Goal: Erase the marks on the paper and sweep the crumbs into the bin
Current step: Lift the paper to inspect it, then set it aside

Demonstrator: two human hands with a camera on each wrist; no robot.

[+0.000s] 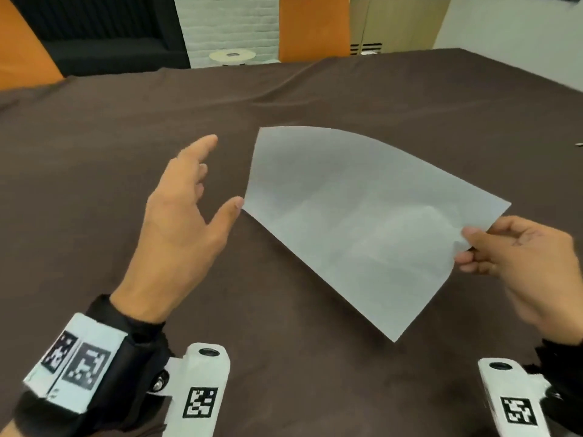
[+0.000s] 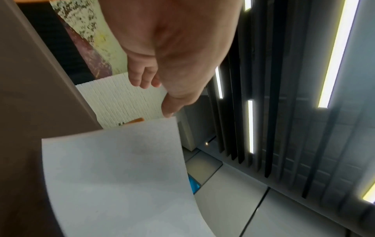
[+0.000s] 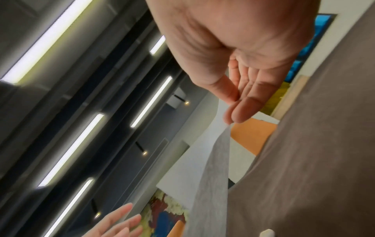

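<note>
Between right-hand fingers (image 1: 473, 234), paper (image 1: 362, 222) hangs pinched.

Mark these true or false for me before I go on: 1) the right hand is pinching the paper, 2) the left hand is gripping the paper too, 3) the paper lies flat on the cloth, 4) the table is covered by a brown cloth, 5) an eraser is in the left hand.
1) True. The right hand pinches the paper at its right edge.
2) False. The left hand is open, fingers spread; its thumb tip sits at the paper's left corner, but nothing is gripped.
3) False. The paper is lifted and curved.
4) True. A brown cloth covers the table.
5) False. The left hand holds nothing; no eraser shows in any view.
</note>
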